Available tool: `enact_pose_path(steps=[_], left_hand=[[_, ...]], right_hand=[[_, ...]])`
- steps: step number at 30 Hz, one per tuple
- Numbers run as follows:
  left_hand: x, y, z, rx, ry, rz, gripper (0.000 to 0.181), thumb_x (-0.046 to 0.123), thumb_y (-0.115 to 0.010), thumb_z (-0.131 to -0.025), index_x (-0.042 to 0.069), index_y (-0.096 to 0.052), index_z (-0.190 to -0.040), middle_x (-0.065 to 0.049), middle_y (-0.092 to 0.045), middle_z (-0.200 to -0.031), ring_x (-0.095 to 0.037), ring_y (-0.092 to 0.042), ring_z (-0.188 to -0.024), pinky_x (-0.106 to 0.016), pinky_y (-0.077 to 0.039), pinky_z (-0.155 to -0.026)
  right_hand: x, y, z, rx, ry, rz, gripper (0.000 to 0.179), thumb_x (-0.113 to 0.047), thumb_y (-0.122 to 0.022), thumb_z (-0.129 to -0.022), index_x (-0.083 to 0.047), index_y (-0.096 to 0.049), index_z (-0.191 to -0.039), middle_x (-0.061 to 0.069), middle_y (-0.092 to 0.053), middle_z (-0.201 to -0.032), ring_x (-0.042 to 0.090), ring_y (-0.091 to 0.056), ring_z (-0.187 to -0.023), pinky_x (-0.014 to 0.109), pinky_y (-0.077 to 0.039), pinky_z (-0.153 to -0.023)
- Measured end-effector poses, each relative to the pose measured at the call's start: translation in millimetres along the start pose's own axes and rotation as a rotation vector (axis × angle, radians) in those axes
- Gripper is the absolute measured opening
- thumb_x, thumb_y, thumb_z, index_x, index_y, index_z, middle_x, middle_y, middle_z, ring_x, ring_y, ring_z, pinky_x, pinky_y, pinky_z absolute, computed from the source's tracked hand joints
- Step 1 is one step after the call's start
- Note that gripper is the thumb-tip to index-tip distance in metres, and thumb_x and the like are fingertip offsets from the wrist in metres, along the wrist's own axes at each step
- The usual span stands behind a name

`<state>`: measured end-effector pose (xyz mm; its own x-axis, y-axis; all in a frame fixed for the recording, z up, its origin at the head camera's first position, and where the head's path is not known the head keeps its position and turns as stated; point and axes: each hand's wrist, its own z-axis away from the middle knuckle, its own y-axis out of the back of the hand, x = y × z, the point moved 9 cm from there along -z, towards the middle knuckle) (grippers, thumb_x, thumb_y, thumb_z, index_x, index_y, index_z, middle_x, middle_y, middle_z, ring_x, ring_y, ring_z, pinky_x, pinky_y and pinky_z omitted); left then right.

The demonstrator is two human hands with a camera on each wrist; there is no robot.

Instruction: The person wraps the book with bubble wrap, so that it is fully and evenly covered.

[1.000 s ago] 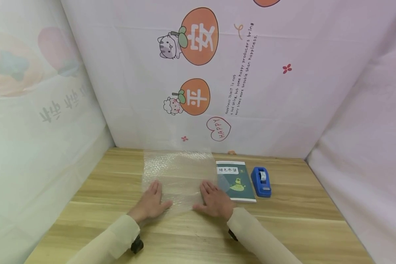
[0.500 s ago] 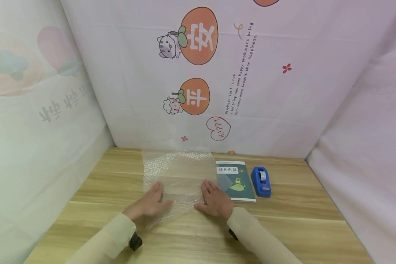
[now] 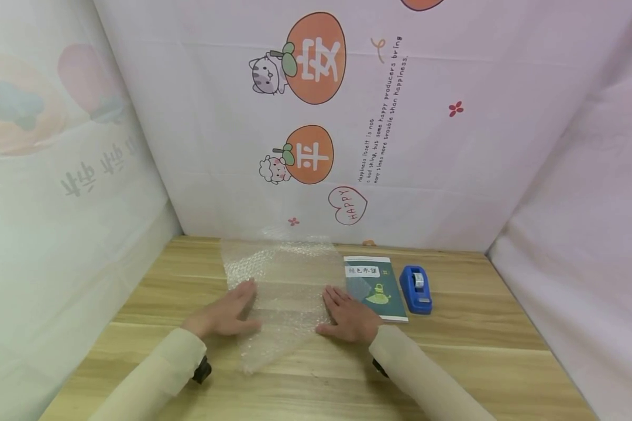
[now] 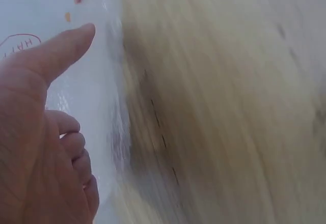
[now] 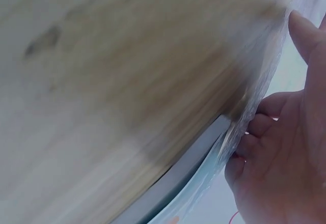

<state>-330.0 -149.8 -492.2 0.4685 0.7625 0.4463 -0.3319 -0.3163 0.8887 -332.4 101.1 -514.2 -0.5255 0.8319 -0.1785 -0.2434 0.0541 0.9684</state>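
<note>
A clear, rectangular sheet of bubble wrap (image 3: 289, 292) lies between and beneath the two hands, running beyond their fingertips, with one near corner reaching toward the person beside the left thumb. The left hand (image 3: 222, 314) rests on its left side, fingers extended and thumb spread, gripping nothing; the right hand (image 3: 350, 316) lies likewise on its right side, fingers straight, thumb apart, with nothing in its grasp. Just beyond and right of the right hand lies a dark-green, white-bordered paper booklet (image 3: 387, 301), partly covered by the wrap. The right wrist view shows its pale page edge (image 5: 175, 170) from the side, which the head view does not; the left wrist view shows the wrap's near edge close up. Farther right of that hand stands a blue plastic tape dispenser (image 3: 412, 299), holding a tape roll (image 3: 419, 280). Under everything is a light wood-grain table (image 3: 463, 368).
</note>
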Motion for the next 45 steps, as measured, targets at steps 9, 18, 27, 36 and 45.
enact_pose_path(steps=[9, 18, 27, 36, 45], left_hand=[[-11.1, 7.6, -1.3, 0.027, -0.021, -0.105, 0.106, 0.052, -0.072, -0.096, -0.013, -0.021, -0.162, -0.034, -0.014, -0.172, -0.053, -0.017, -0.16, -0.066, -0.021, -0.13], [-13.1, 3.0, -2.3, -0.018, 0.027, -0.082, 0.112, 0.057, -0.073, -0.094, -0.013, -0.018, -0.163, -0.034, -0.012, -0.173, -0.052, -0.015, -0.161, -0.064, -0.019, -0.131], [-19.8, -9.1, -0.6, -0.019, 0.057, -0.013, 0.116, 0.063, -0.069, -0.094, -0.012, -0.015, -0.164, -0.035, -0.009, -0.173, -0.053, -0.011, -0.161, -0.067, -0.016, -0.131], [-10.8, -11.7, 1.3, 0.022, 0.064, 0.017, 0.113, 0.057, -0.07, -0.096, -0.019, -0.017, -0.16, -0.04, -0.009, -0.17, -0.057, -0.011, -0.16, -0.068, -0.016, -0.13], [-17.7, -17.8, 1.1, 0.006, 0.141, 0.026, 0.115, 0.061, -0.067, -0.096, -0.015, -0.012, -0.163, -0.034, -0.004, -0.174, -0.051, -0.007, -0.163, -0.064, -0.014, -0.132]], right_hand=[[8.5, 2.9, 2.0, -0.03, -0.002, 0.004, 0.095, -0.069, -0.052, -0.101, -0.006, -0.025, -0.168, 0.01, -0.023, -0.177, 0.028, -0.021, -0.165, 0.045, -0.029, -0.133], [14.0, 8.8, 2.8, -0.041, 0.035, 0.011, 0.094, -0.066, -0.055, -0.101, -0.007, -0.025, -0.168, 0.01, -0.023, -0.177, 0.03, -0.023, -0.165, 0.046, -0.03, -0.132], [15.1, 11.1, -0.9, -0.02, 0.032, -0.008, 0.093, -0.066, -0.051, -0.103, -0.004, -0.025, -0.167, 0.013, -0.022, -0.177, 0.032, -0.021, -0.165, 0.047, -0.027, -0.133], [-3.4, 11.8, -1.8, 0.01, 0.049, 0.031, 0.092, -0.065, -0.049, -0.104, 0.0, -0.029, -0.165, 0.017, -0.026, -0.175, 0.033, -0.025, -0.164, 0.046, -0.03, -0.132], [-17.3, 6.8, -5.8, 0.011, 0.067, 0.055, 0.095, -0.069, -0.045, -0.103, 0.0, -0.027, -0.166, 0.017, -0.027, -0.175, 0.031, -0.025, -0.164, 0.044, -0.028, -0.133]])
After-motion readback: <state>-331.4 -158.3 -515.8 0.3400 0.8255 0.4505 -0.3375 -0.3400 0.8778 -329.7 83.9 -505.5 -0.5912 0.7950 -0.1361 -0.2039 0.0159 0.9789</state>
